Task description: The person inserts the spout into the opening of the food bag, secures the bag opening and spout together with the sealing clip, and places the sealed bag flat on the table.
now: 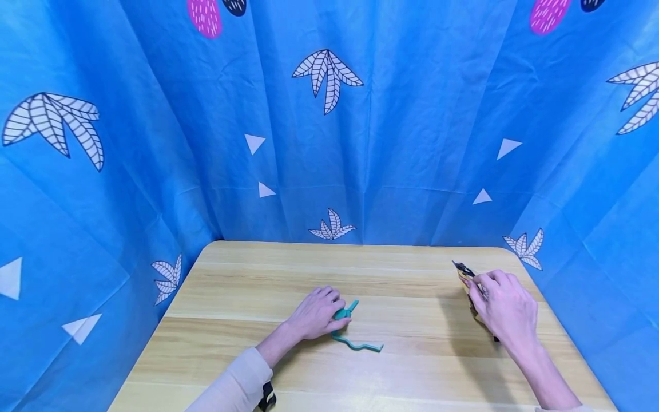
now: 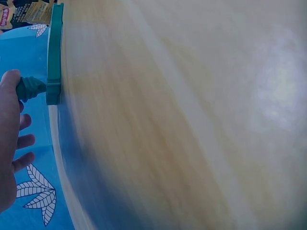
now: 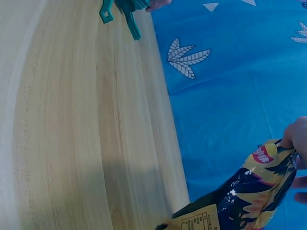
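Note:
My left hand (image 1: 320,313) pinches the round ridged knob of a green plastic bag clip (image 2: 55,52), low over the middle of the table. The clip's straight bar and its bent arm spread apart; in the head view the bent arm reaches toward the right. On the right, my right hand (image 1: 507,306) grips one edge of a black and gold snack bag (image 3: 244,191) with a red logo. The bag looks partly crumpled and stands up off the table. Its contents are hidden, and I cannot tell whether it is torn.
A light wooden table (image 1: 412,366) with rounded corners lies under both hands. Blue patterned curtain (image 1: 401,126) hangs behind it and along both sides. Near the left sleeve, a small dark item (image 1: 266,396) shows, mostly hidden.

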{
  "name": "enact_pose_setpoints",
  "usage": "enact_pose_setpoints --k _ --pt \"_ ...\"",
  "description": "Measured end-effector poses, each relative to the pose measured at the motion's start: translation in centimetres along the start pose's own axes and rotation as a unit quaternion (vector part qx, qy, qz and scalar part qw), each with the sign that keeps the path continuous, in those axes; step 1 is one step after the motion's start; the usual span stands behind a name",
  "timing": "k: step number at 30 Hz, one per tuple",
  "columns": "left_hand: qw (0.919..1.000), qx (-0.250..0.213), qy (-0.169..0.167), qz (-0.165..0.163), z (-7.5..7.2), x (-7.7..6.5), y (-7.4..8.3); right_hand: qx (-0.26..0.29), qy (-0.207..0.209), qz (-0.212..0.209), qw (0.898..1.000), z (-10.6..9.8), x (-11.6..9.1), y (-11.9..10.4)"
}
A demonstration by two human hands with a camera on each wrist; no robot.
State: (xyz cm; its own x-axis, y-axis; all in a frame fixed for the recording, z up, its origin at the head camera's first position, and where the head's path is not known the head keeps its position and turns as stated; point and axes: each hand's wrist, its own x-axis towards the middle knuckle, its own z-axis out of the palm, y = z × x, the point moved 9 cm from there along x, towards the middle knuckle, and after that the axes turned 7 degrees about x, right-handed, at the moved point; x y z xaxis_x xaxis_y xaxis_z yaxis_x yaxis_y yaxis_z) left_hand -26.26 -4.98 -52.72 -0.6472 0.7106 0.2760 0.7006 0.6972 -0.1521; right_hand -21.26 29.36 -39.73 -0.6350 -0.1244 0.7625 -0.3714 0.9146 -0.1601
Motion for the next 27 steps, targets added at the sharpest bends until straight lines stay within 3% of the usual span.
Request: enact_pose_setpoints --k 14,27 --pt "1.0 -0.003 0.001 -0.005 0.0 0.0 -0.2 0.025 0.031 -0.024 0.999 1.0 0.7 -0.4" --pt "1.0 -0.003 -0.004 -0.007 -0.3 -0.1 -0.4 0.041 0.031 -0.039 0.998 2.2 1.8 -1.5"
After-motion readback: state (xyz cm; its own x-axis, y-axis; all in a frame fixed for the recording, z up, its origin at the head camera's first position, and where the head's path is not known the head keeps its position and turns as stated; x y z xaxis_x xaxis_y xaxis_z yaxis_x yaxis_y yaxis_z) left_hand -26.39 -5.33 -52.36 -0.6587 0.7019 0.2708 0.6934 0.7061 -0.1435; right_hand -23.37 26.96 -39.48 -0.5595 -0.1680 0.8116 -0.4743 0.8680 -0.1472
